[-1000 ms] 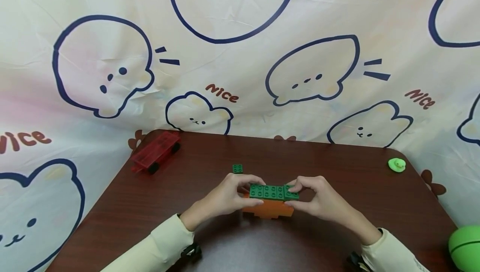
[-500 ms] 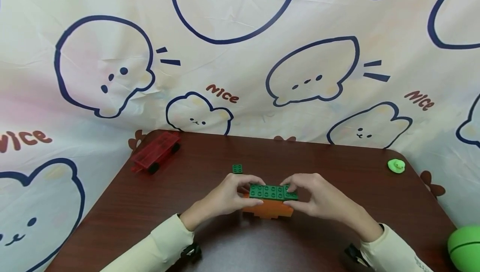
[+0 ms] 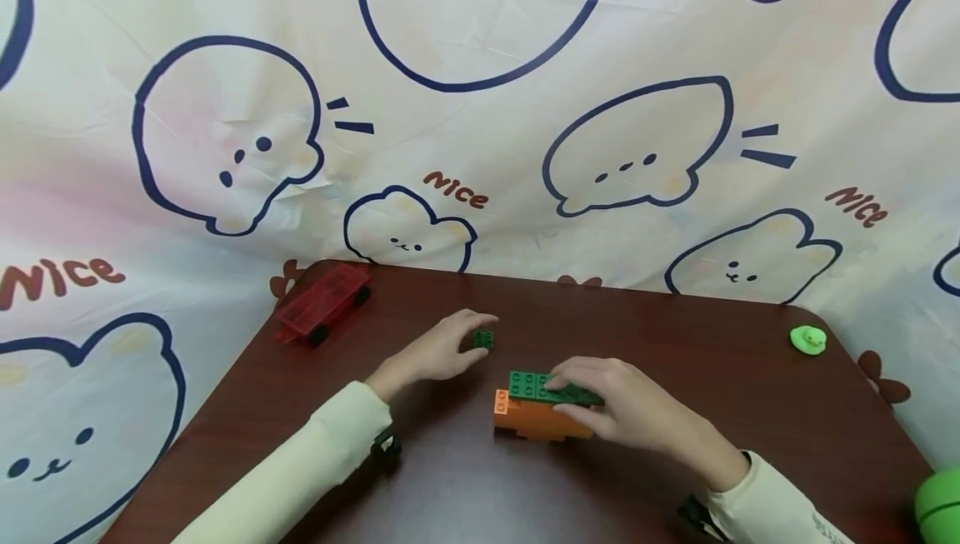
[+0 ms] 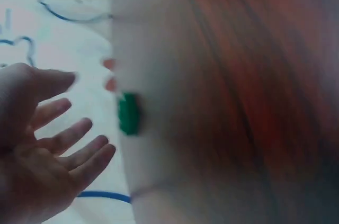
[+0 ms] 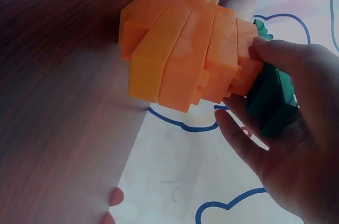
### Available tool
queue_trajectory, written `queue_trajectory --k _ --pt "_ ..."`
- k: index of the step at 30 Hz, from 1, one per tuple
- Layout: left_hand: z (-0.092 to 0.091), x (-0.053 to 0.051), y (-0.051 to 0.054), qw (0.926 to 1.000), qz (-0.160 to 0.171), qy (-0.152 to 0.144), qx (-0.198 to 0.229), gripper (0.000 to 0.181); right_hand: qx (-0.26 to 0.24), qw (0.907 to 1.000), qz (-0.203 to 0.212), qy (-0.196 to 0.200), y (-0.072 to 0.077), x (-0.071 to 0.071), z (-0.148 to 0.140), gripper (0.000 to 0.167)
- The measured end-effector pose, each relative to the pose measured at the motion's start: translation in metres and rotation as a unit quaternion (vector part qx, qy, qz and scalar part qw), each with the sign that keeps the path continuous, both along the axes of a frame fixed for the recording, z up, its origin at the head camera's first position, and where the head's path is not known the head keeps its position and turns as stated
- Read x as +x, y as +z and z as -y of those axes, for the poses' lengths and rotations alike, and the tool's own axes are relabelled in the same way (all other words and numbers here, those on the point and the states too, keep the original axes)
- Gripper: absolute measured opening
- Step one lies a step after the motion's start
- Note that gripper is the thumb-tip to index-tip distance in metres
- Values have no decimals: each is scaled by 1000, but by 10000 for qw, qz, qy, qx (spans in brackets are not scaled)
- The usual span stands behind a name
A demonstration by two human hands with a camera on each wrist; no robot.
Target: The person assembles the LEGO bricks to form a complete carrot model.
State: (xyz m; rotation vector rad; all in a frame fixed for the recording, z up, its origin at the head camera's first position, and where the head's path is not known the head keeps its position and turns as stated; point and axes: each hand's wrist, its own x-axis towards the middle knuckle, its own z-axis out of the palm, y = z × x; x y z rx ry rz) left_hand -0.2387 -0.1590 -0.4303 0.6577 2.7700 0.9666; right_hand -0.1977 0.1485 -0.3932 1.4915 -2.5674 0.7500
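Observation:
An orange brick build (image 3: 542, 421) with a layer of green bricks (image 3: 525, 385) on top stands on the table in front of me. My right hand (image 3: 633, 411) holds its upper right part, thumb on the near side and fingers over the green layer. In the right wrist view the stepped orange bricks (image 5: 183, 49) show from the side, with the thumb against the topmost orange row. Farther back, my left hand (image 3: 431, 351) reaches toward a small green brick (image 3: 483, 339), thumb and fingers spread. The left wrist view shows that green brick (image 4: 128, 114) apart from the fingers.
A translucent red toy cart (image 3: 324, 304) with black wheels stands at the table's back left. A small light-green toy duck (image 3: 808, 340) is near the right edge, and a green ball (image 3: 939, 506) is at the lower right. A printed cloth (image 3: 510, 144) hangs behind the table.
My left hand has left the brick build and moved back and left to the small green brick. My right hand's fingers have shifted slightly left over the green layer.

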Motion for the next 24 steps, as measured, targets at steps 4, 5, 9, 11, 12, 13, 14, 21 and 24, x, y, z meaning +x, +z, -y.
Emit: queue_trajectory --k 4,5,9,11,12,13,14,21,24 --pt "-3 -14 -11 9951 7 66 -991 56 167 9999 23 -30 0 0 1 29" --pt "-6 -16 -13 9931 -76 80 -1171 54 176 9998 24 4 1 0 2 31" --pt "-14 -18 -14 9884 -357 31 -1473 38 175 9996 -58 198 2 -1 5 35" --pt "-16 -18 -12 9881 -315 -103 -1501 32 237 9993 -140 242 4 -2 6 35" --pt "-16 -17 -10 9879 -247 -184 -1518 30 276 9992 -164 243 4 -2 6 35" --pt "-15 -17 -9 9880 -180 -257 -1512 29 322 9990 -180 235 5 -2 6 35" --pt "-14 -16 -8 9881 -107 -319 -1501 29 368 9989 -176 219 5 -2 5 35" --pt "-6 2 22 9987 42 -492 -108 33 503 9986 -88 98 6 1 3 34" --pt "-9 19 37 9945 -134 -738 737 32 484 9987 -100 108 7 1 1 35"
